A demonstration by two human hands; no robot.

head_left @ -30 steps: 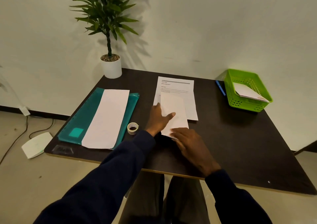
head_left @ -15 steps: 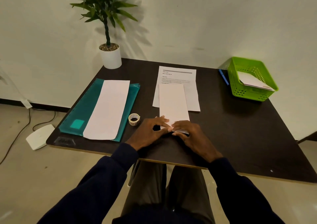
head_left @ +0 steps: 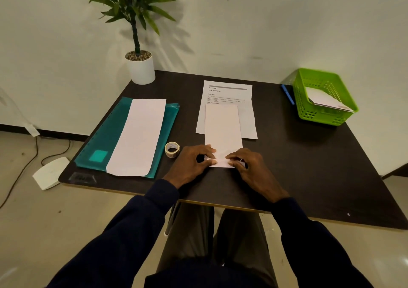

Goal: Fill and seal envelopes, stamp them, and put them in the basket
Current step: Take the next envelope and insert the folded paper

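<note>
A long white envelope (head_left: 222, 128) lies lengthwise in the middle of the dark table, its far end over a printed sheet (head_left: 227, 93). My left hand (head_left: 192, 164) and my right hand (head_left: 249, 168) both pinch the envelope's near end, fingertips close together on its folded edge. A small roll of stamps or tape (head_left: 172, 149) sits just left of my left hand. The green basket (head_left: 309, 111) stands at the back right with a white envelope (head_left: 326, 100) lying inside it.
A teal folder (head_left: 106, 137) with a long white envelope (head_left: 139, 135) on top lies at the left. A potted plant (head_left: 140, 66) stands at the back left corner. A blue pen (head_left: 287, 93) lies beside the basket. The table's near edge (head_left: 220, 205) is close to my wrists.
My left hand slid from the envelope's left side down to its near end, joining the right hand. The camera view tilted and shifted slightly.
</note>
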